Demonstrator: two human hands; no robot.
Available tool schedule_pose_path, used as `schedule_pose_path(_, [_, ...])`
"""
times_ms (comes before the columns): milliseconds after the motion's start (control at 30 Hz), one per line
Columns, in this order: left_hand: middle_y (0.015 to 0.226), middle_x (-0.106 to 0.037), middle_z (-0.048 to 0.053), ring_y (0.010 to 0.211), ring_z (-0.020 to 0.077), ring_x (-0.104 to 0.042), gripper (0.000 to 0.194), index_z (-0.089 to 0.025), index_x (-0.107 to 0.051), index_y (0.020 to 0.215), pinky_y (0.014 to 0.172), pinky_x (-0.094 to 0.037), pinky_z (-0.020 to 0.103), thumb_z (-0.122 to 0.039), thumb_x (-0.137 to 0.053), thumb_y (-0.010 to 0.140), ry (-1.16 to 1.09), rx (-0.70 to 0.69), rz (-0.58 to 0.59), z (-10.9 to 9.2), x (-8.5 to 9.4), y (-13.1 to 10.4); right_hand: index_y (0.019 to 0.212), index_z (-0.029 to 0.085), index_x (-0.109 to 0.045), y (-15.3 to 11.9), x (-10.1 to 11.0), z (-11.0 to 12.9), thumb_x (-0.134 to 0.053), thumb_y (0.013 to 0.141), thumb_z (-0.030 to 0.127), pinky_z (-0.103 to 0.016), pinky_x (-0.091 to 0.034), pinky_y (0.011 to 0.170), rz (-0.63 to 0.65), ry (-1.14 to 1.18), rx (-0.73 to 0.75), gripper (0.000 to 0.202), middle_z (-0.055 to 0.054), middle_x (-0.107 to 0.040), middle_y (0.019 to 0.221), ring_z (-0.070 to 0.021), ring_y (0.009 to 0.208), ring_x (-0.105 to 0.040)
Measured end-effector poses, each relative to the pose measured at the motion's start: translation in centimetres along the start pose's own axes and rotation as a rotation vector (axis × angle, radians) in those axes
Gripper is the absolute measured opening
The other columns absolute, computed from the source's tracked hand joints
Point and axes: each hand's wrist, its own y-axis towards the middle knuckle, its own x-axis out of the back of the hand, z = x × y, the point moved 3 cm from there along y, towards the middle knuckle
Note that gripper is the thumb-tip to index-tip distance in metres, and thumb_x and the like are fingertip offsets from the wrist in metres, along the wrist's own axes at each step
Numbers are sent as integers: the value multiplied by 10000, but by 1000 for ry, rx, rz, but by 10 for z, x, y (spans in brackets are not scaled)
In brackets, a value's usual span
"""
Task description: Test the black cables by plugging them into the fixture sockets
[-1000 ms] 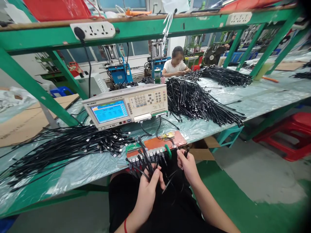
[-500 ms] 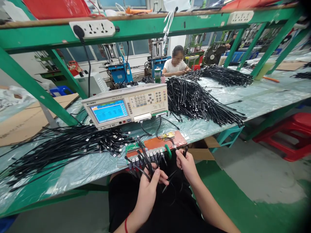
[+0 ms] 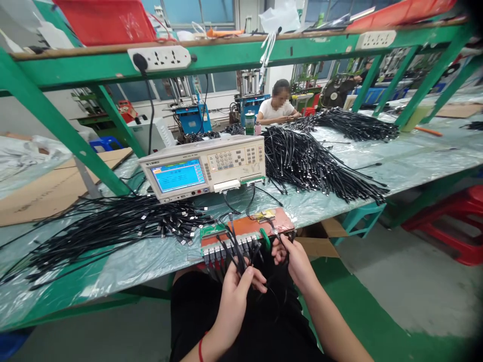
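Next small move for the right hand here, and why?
Probably plug in the connector: the right hand pinches one black cable end just short of the orange test fixture board, while the left hand holds the bundle of black cables.

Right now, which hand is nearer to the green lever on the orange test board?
Right. The right hand sits just beside the green lever, at the test board edge. The left hand is lower, gripping a bundle of black cables.

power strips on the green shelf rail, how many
2: one power strip at upper left with a black plug in it, another power strip at upper right. More may be hidden outside the view.
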Motion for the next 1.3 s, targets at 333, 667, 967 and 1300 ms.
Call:
schedule_pose_path(333, [517, -474, -103, 388, 55, -341, 358, -203, -472, 941, 376, -275, 147, -508, -657, 904, 135, 74, -73, 4, -2, 2, 760, 177, -549, 1, -6, 2, -826, 735, 497, -141, -121, 314, 228, 233, -321, 424, 100, -355, 468, -22, 382, -83])
schedule_pose_path(667, [573, -499, -92, 412, 57, -365, 355, -217, -439, 917, 391, -299, 154, -512, -636, 918, 129, 66, -54, 2, -5, 3, 679, 198, -440, -4, -6, 2, -840, 712, 544, -145, -98, 334, 156, 149, -286, 529, 107, -323, 444, -23, 389, -94])
schedule_pose_path(967, [646, -601, -53, 398, 52, -407, 292, -213, -438, 910, 415, -305, 173, -451, -597, 964, 126, 36, 25, 1, -11, 5, 795, 141, -662, -35, -18, 17, -829, 729, 557, -181, -116, 371, 67, -128, -18, 453, 64, -397, 515, -25, 397, -193])
schedule_pose_path(1300, [1061, -716, 72, 891, 187, -696, 284, -178, -647, 1061, 844, -561, 321, -377, -734, 879, 46, -48, -64, -4, -9, 13, 803, 167, -624, -37, -40, 17, -796, 771, 550, -176, -130, 350, 134, -96, 11, 421, 56, -464, 527, -27, 382, -189])
